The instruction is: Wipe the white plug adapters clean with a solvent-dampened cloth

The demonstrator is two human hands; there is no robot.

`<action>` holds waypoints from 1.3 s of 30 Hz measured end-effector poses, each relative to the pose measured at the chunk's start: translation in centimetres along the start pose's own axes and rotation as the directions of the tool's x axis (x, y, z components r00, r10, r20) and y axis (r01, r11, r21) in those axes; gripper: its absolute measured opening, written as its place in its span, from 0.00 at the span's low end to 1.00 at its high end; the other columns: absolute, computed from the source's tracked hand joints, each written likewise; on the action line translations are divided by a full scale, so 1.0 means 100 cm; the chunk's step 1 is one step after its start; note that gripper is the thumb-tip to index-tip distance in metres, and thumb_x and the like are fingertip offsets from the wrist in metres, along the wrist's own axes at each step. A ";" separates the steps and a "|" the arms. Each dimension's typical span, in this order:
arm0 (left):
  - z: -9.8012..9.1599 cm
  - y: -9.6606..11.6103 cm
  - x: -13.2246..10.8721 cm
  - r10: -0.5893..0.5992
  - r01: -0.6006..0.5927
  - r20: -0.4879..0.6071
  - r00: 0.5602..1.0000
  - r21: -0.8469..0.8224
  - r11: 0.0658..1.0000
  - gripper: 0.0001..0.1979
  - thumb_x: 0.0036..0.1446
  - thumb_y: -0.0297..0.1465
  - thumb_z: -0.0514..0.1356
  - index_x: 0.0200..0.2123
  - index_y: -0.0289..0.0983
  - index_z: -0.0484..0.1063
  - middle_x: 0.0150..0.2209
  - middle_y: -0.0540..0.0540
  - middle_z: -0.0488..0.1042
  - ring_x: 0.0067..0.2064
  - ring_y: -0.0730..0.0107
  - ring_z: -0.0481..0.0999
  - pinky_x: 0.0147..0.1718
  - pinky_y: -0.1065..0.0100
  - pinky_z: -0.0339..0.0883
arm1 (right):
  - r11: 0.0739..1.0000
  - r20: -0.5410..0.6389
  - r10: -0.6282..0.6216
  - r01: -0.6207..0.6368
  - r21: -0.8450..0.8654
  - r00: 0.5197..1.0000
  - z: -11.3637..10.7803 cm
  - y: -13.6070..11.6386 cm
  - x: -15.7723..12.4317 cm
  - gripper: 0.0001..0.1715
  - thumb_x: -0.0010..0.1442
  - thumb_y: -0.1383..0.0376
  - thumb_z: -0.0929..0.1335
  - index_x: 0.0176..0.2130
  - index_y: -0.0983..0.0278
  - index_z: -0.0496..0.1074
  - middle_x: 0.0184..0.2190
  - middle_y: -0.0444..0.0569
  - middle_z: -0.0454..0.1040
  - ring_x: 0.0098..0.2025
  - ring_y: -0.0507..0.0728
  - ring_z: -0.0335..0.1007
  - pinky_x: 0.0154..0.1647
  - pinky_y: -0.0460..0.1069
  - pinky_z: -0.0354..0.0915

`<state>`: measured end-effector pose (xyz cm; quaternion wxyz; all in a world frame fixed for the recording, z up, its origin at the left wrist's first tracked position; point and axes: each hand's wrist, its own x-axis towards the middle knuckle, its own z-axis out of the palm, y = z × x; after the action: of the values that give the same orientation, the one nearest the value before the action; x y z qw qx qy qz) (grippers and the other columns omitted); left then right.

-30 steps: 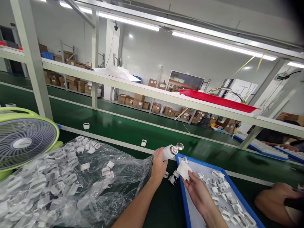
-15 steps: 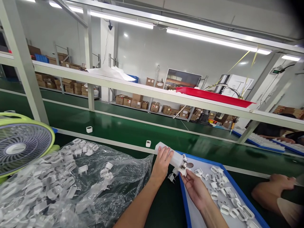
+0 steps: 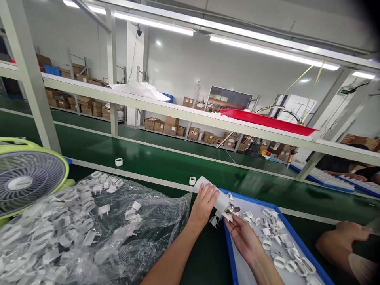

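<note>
Over blue tray [image 3: 228,241], left fingers [image 3: 208,192] wrap bottle [image 3: 215,196]

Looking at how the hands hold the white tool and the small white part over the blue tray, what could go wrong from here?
1. The left hand presses the white tool onto a small white part pinched only by the right hand fingertips; the part may slip or the fingers get pinched.
2. Loose plug parts lie beside the blue tray, near the arm; they might be knocked away.
3. Another person's hand is close by the tray; the arms could collide.
</note>
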<state>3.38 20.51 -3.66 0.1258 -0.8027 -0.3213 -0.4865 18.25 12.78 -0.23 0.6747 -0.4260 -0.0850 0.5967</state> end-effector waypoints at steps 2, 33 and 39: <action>-0.001 0.001 0.001 0.001 -0.001 0.000 1.000 -0.005 1.000 0.21 0.70 0.21 0.46 0.60 0.33 0.71 0.57 0.34 0.75 0.66 0.49 0.66 0.66 0.40 0.57 | 1.000 -0.011 0.012 -0.012 -0.006 1.000 0.001 0.001 -0.001 0.13 0.63 0.75 0.69 0.48 0.68 0.71 0.47 0.49 0.74 0.43 0.52 0.75 0.40 0.48 0.76; 0.007 -0.011 0.004 -0.702 0.690 0.054 0.710 -0.253 0.678 0.11 0.66 0.35 0.63 0.47 0.35 0.73 0.43 0.46 0.77 0.43 0.63 0.78 0.42 0.58 0.75 | 0.995 -0.010 -0.027 0.026 -0.097 1.000 0.003 0.002 0.001 0.08 0.64 0.72 0.68 0.45 0.69 0.72 0.47 0.50 0.75 0.45 0.53 0.75 0.42 0.48 0.76; 0.005 -0.014 0.005 -0.721 0.719 0.097 0.686 -0.245 0.651 0.13 0.66 0.37 0.63 0.47 0.35 0.73 0.42 0.46 0.77 0.41 0.64 0.78 0.41 0.58 0.75 | 0.995 -0.006 -0.022 0.021 -0.097 1.000 0.002 0.006 0.003 0.09 0.64 0.72 0.68 0.46 0.68 0.72 0.47 0.49 0.75 0.45 0.53 0.75 0.41 0.48 0.76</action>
<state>2.99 21.98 -3.62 -0.1837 -0.6165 -0.5446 -0.5381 17.75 13.06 -0.60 0.6598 -0.4594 -0.1160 0.5832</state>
